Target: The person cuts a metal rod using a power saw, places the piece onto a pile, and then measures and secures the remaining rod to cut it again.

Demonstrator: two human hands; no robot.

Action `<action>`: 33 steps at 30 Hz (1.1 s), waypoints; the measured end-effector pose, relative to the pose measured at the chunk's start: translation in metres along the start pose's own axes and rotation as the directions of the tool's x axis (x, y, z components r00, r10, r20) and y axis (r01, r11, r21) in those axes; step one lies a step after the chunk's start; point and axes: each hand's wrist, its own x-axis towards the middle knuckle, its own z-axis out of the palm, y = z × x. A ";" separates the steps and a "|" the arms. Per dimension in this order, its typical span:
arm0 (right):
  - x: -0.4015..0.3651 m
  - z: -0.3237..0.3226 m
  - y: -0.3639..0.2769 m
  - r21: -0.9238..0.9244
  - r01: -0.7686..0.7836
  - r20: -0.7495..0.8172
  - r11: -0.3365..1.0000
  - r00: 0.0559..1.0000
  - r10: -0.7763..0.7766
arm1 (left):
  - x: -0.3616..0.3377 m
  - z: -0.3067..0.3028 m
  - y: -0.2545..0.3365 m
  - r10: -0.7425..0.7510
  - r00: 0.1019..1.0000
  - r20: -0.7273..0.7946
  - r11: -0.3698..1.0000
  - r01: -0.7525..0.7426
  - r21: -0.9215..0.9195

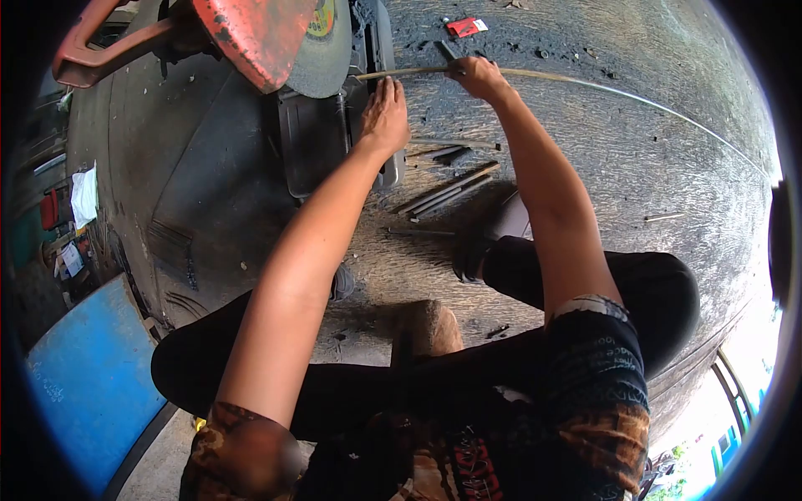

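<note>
A long thin metal rod (pixel 576 80) runs from the base of a chop saw (pixel 292 159) out to the right and bends across the view. My right hand (pixel 478 78) is closed around it a little right of the saw. A short dark bar (pixel 448 51) sticks up beside those fingers; whether I hold it too cannot be told. My left hand (pixel 387 115) lies flat at the saw's right side, fingers stretched out, their tips at the rod near its left end. Close to that end is the grey cutting disc (pixel 322 63), partly under a worn red guard (pixel 255 37).
Several cut metal pieces (pixel 447 192) lie on the worn floor (pixel 601 167) between the saw and my feet. A red and white packet (pixel 466 27) is at the top. A wooden block (pixel 443 328) stands near my legs, and a blue panel (pixel 96 376) is at left.
</note>
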 end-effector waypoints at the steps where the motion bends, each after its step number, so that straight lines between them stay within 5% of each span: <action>1: 0.001 0.007 0.005 -0.004 0.045 -0.068 0.999 0.997 -0.045 | 0.000 -0.001 0.001 0.001 1.000 0.000 1.000 -0.001 -0.008; 11: 0.014 0.033 -0.049 -0.018 0.150 -0.161 0.989 0.975 -0.151 | -0.011 -0.014 -0.003 -0.031 0.997 0.066 0.999 0.030 0.020; 17: 0.006 0.003 -0.058 0.057 0.142 -0.074 0.988 0.988 -0.138 | -0.011 -0.013 -0.004 -0.060 0.992 0.108 0.997 0.065 -0.052; 19: 0.002 -0.007 -0.045 0.033 -0.052 0.044 0.998 0.998 0.051 | -0.009 -0.017 -0.003 -0.059 0.992 0.113 0.997 0.065 -0.052; 23: 0.005 0.015 -0.022 0.086 0.069 -0.140 0.994 0.988 -0.057 | -0.006 -0.015 -0.004 -0.057 0.996 0.061 0.995 0.062 -0.078; 33: 0.008 0.022 -0.063 -0.007 0.043 -0.132 0.999 0.990 -0.043 | -0.004 -0.019 -0.010 -0.051 0.993 0.105 0.996 0.058 -0.070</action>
